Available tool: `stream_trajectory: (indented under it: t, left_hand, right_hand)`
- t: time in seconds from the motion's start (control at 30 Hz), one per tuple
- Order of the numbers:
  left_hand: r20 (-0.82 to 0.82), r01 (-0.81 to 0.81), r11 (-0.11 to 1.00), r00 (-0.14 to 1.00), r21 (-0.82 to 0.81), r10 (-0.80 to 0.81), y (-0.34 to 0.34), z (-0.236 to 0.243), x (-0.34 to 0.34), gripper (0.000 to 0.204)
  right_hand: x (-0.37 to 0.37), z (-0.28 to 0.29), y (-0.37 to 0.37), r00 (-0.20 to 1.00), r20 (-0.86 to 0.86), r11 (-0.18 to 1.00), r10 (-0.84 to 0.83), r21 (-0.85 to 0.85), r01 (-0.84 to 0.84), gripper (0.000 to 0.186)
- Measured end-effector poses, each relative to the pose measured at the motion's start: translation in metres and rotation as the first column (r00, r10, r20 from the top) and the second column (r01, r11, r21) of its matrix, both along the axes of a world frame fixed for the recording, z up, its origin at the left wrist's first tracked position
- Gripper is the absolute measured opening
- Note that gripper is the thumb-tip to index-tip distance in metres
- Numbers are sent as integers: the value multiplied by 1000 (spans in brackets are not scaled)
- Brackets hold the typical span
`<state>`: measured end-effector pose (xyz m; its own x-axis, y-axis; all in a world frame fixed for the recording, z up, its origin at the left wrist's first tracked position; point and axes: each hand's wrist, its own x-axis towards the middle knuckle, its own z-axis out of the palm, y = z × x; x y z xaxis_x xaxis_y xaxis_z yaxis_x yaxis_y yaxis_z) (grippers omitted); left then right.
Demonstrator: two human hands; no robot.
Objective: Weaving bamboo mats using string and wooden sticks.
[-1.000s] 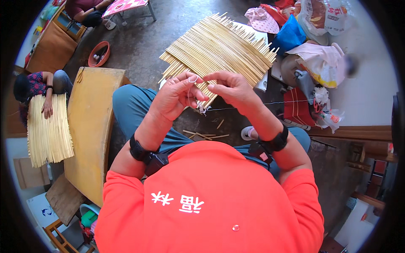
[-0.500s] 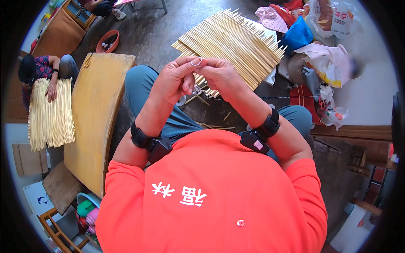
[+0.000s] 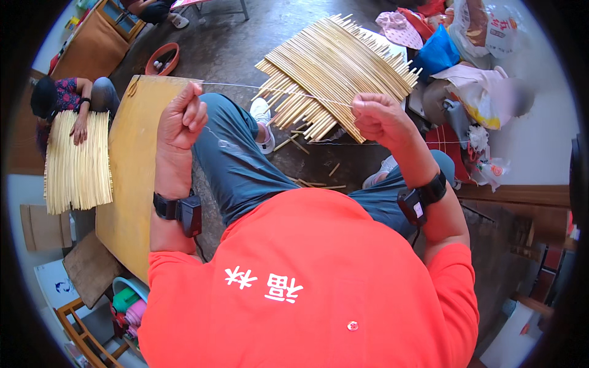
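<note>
My left hand (image 3: 184, 119) is closed on a thin white string (image 3: 270, 89) near the top corner of the yellow board (image 3: 126, 184). My right hand (image 3: 377, 119), also closed on that string, is out to the right, so the string runs taut between them. A loose end hangs below my left fingers. Just behind the string lies a layered mat of thin pale sticks (image 3: 331, 67) on a white sheet, beside my right fingers. Another strand stretches across below the mat toward the bags on the right. Short stick pieces (image 3: 333, 168) lie on the floor between my legs.
A co-worker (image 3: 64, 92) on the left has a hand on a stick mat (image 3: 76, 172); another person (image 3: 153, 13) is at the top. An orange basin (image 3: 161, 72) stands behind the board. A blue bag (image 3: 432, 52), cloths and plastic bags pile up at right by the wall.
My hands, together over the mat before, have moved apart, left hand to the left and right hand to the right, drawing the string out straight between them.
</note>
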<state>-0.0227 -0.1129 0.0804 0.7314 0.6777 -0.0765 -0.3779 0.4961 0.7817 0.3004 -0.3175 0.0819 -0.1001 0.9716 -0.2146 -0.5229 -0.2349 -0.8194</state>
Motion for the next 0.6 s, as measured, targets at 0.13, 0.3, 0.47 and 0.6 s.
stream_trajectory:
  t: [0.13, 0.3, 0.47, 0.6]
  left_hand:
    - [-19, -49, 996, 999, -70, 47, 11, -8, -32, 21]
    - [-90, -115, 984, 991, -132, 104, 15, -27, -61, 20]
    - [0, -118, 982, 993, -150, 120, 24, -42, -85, 19]
    - [138, -92, 989, 985, -112, 107, 33, -46, -104, 20]
  right_hand:
    - [5, -9, 1, 1000, 3, 999, -31, -44, 31, 14]
    - [11, -32, 17, 992, 24, 991, -126, -50, 127, 16]
    - [50, -77, 37, 865, -43, 864, -501, -93, 495, 23]
    - [128, -94, 30, 597, 38, 589, -802, -119, 799, 24]
